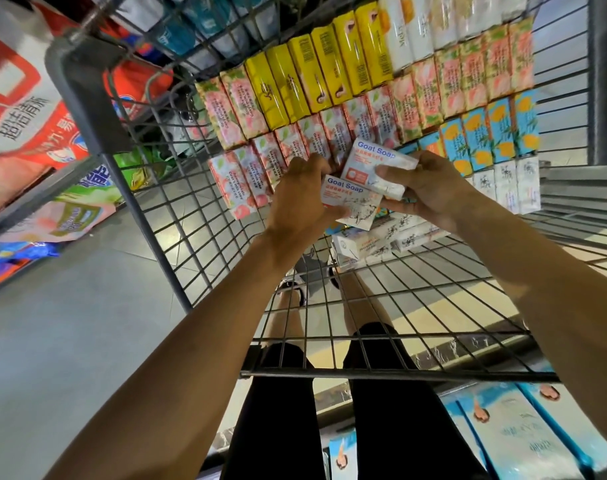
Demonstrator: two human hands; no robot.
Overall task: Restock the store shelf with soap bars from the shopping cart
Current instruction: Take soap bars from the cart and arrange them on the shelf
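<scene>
Two white Goat Soap boxes, blue lettering, red-orange label block, held tilted above the cart's wire floor [416,292]. Upper box [375,164] lies just right of and overlapping lower box [347,199]; both face up toward camera. Beyond them, toward the cart's far wall, rows of soap bars stand on edge, packed side by side: pink floral bars [260,168], yellow bars [316,74], blue bars with orange fruit print [485,133], white bars [510,185]. More white boxes [375,242] lie flat on the cart floor directly under the held pair.

Dim, soft light — edges warped, blurred
</scene>
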